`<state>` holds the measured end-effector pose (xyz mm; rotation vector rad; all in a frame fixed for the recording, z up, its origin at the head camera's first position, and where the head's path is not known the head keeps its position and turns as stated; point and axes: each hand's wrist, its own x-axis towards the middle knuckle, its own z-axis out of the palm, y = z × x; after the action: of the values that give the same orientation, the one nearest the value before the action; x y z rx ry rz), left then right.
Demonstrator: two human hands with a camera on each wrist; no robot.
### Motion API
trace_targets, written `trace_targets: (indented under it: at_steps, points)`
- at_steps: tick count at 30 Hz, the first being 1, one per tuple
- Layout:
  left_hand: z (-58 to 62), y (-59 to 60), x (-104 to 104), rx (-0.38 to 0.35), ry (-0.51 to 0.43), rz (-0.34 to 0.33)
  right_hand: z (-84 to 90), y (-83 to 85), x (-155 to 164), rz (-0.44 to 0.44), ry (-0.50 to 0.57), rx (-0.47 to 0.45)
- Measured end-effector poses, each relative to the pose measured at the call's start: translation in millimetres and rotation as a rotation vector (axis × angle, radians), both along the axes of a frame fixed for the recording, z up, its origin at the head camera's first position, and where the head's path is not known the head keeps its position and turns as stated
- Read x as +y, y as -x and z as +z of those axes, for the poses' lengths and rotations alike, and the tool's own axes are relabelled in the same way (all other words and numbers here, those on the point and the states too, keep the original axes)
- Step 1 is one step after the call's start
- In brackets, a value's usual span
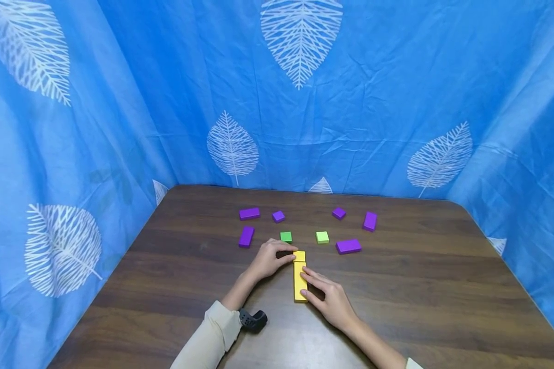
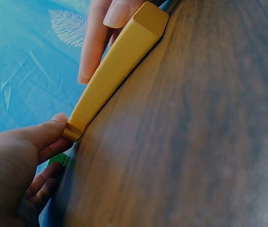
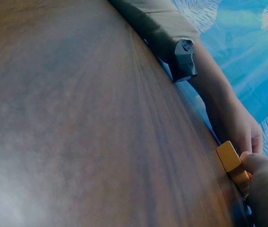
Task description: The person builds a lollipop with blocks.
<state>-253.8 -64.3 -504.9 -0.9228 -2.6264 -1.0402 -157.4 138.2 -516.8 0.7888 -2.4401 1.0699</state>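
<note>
A blue curtain (image 1: 134, 102) with white leaves hangs all around a brown wooden surface (image 1: 420, 287).

The left hand (image 1: 268, 260) lies on the surface with its fingers (image 2: 46, 135) curled a little — the thumb tip and a finger press on the small yellow block (image 1: 299, 255), touching its far end and side. A beige sleeve (image 1: 210, 338) and a black wrist band (image 1: 253, 320) sit behind that hand.

The right hand (image 1: 332, 302) lies flat with its fingers (image 1: 311, 281) straight. The fingertips rest against the right side of the long yellow block (image 1: 300, 282), not wrapped around it.

The long yellow block lies flat between the two hands. The small yellow block sits at its far end, touching it, so they make one line.

Just past the left fingers is a dark green block (image 1: 285, 237), and a light green block (image 1: 322, 237) is near it to the right. Farther out — well past both hands — are six purple blocks: four long purple blocks (image 1: 348, 246) and two small purple blocks (image 1: 278, 216).
</note>
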Motion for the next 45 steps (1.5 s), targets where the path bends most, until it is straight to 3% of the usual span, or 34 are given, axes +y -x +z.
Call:
trace_targets:
  at_steps: [7,32,36,42,45]
  points:
    - [-2.6,-2.2,3.9,-0.035,-0.012,-0.011,-1.3,-2.5,1.7,-0.013,-0.001,-0.005]
    - [-1.9,-1.5,5.3,-0.022,-0.034,-0.014,-0.3,-1.5,1.6,-0.044,0.025,0.022]
    - [-0.4,0.7,4.2,0.037,-0.091,0.037,1.2,3.6,3.2,-0.044,0.044,0.013]
    - [0.1,7.3,0.2,0.158,-0.229,0.214,3.1,17.0,2.2,-0.051,0.048,0.016]
    - [-1.0,10.8,-1.8,0.166,-0.239,0.271,2.9,23.8,0.8,-0.042,0.049,0.014]
